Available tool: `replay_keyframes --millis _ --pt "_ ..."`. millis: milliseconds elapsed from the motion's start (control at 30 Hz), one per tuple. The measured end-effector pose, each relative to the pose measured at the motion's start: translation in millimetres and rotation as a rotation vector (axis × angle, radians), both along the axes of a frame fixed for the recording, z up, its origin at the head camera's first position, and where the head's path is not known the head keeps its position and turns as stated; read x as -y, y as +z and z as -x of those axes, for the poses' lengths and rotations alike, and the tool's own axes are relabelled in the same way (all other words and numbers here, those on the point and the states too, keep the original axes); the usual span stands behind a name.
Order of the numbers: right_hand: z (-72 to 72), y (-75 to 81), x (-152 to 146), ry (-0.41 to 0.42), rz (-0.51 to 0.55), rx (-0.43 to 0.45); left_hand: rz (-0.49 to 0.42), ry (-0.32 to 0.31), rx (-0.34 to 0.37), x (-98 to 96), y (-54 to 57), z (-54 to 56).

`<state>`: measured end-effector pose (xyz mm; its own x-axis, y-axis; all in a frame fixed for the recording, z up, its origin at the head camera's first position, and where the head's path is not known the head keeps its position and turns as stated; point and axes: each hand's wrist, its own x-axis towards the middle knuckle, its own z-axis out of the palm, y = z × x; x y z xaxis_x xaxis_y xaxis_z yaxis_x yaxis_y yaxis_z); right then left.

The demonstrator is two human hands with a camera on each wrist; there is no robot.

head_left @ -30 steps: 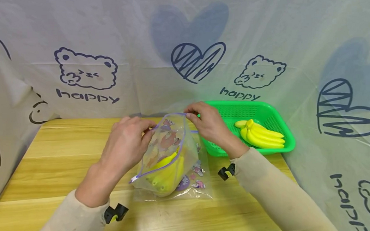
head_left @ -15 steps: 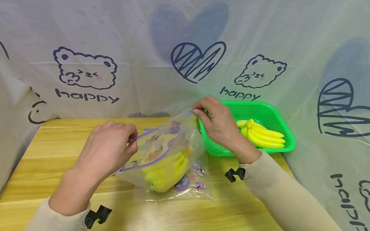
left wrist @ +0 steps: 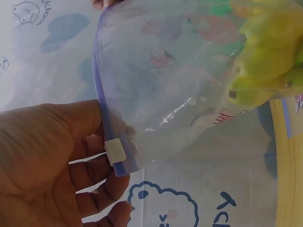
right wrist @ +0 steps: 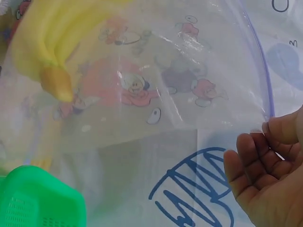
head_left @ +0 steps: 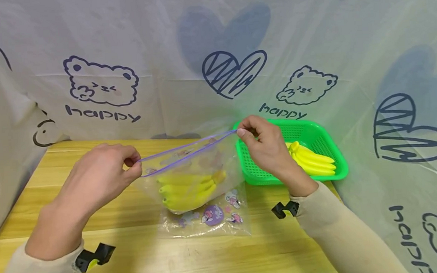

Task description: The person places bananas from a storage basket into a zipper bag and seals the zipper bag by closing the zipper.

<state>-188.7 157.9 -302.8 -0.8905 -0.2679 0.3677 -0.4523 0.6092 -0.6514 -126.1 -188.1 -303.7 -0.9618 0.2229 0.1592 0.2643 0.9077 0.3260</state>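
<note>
Both hands hold a clear slider zip bag (head_left: 227,159) by its purple zip strip, stretched between them. My left hand (head_left: 97,173) pinches one end of the strip; in the left wrist view the white slider (left wrist: 115,150) sits beside the thumb. My right hand (head_left: 266,150) pinches the other end between thumb and forefinger, as the right wrist view shows. Inside the bag hangs a bunch of yellow bananas (head_left: 186,192), low over the table. The mouth is a narrow gap between two purple edges. Beneath it another printed clear bag (head_left: 212,216) lies flat on the table.
A green plastic basket (head_left: 338,158) stands at the back right, holding more bananas (head_left: 314,160). My right forearm passes in front of it. The wooden table (head_left: 211,258) ends at a printed cloth (head_left: 178,93) behind and on both sides.
My hands have moved apart, the left much further left and the right slightly right. The bag's wide mouth has drawn into a narrow, taut strip, and the bananas inside have shifted.
</note>
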Motion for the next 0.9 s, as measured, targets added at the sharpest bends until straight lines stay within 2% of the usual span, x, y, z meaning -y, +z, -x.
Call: replay_keyframes --millis 300,567,733,900 --pt "1.6 -10.4 -1.0 -0.010 -0.061 0.035 0.016 0.000 0.060 2.7 -2.7 2.5" --pt "5.4 -21.9 -2.8 -0.020 -0.042 0.096 -0.016 -0.007 0.078 2.5 -9.6 4.5" --pt "9.1 -23.7 -4.3 -0.039 -0.016 0.146 -0.050 -0.022 0.060 4.7 -13.3 3.6" --pt "11.1 -24.2 -7.4 -0.061 0.024 0.206 -0.100 -0.031 0.075 6.4 -17.6 0.4"
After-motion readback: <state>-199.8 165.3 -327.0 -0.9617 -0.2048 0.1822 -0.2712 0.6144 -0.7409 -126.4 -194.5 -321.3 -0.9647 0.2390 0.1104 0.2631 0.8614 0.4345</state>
